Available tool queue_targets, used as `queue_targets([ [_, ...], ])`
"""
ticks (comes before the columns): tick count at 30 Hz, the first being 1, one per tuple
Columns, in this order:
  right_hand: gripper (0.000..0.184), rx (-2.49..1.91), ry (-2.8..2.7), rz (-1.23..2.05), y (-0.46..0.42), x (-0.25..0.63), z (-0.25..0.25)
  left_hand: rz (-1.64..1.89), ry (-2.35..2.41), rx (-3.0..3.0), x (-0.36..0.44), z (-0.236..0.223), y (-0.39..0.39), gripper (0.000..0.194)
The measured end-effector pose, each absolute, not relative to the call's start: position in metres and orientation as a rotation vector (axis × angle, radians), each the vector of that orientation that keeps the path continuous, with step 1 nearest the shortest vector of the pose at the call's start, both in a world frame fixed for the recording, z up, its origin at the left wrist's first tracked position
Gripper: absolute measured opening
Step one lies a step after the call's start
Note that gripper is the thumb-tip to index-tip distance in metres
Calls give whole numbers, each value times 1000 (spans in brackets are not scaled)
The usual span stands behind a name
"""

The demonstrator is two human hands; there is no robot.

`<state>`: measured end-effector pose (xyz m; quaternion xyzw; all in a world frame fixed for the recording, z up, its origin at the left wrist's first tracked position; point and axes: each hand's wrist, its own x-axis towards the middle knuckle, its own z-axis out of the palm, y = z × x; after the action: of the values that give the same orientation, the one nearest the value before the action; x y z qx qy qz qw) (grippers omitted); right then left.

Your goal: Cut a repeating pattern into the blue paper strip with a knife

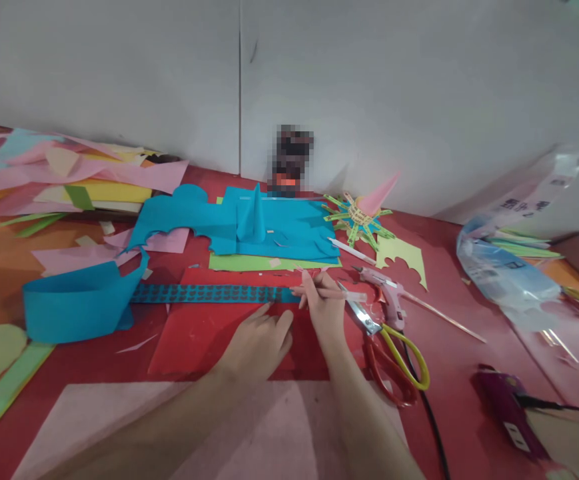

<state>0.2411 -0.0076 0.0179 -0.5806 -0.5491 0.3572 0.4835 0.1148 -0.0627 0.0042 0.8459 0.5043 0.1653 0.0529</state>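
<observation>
A long blue paper strip (209, 294) with rows of dark marks lies across a red sheet (194, 340). My left hand (262, 340) rests on the red sheet with its forefinger stretched onto the strip's lower edge; it holds nothing. My right hand (323, 300) is closed around a slim pen (352, 296), its tip hidden at the strip's right end. Just right of that hand lie scissors (382, 327) with a red and a yellow handle, blades apart. A pink glue gun (392, 297) lies behind them.
Blue paper sheets (299, 223) and a blue cone (252, 220) lie behind the strip. A curled blue band (72, 303) stands left. Coloured scraps (134, 180) pile far left. A spiky paper piece with a pink cone (379, 195), a plastic bag (509, 267) and a purple power socket (512, 413) are right.
</observation>
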Motion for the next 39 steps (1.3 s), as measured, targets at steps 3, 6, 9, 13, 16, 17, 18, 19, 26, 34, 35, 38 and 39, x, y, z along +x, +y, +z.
queue_targets([
  [3,36,-1423,-1383,872,-8,240,18,466,1539,2573,115,4,-62,14],
  [6,36,-1427,-1365,894,-6,241,18,482,1560,2583,115,2,-62,15],
  [9,35,-1433,-1342,916,-5,241,18,509,1567,2601,115,1,-62,16],
  [13,34,-1427,-1337,937,-5,241,17,495,1574,2590,114,3,-62,18],
  [16,33,-1426,-1341,927,-5,241,15,489,1560,2571,114,5,-62,18],
  [17,33,-1424,-1345,923,-5,241,14,489,1555,2569,114,5,-62,18],
  [18,32,-1423,-1348,917,-4,241,14,491,1551,2569,114,5,-62,18],
  [19,32,-1424,-1351,909,-4,241,14,491,1547,2571,115,4,-62,18],
  [26,32,-1438,-1333,917,-5,240,18,460,1548,2573,115,3,-62,16],
  [34,33,-1434,-1322,911,-5,239,15,468,1546,2565,114,5,-61,17],
  [35,33,-1429,-1320,915,-5,239,15,474,1544,2564,114,5,-61,17],
  [38,32,-1417,-1338,920,-5,239,16,498,1540,2551,114,4,-62,17],
  [39,32,-1416,-1347,921,-5,240,16,510,1540,2543,114,4,-62,18],
])
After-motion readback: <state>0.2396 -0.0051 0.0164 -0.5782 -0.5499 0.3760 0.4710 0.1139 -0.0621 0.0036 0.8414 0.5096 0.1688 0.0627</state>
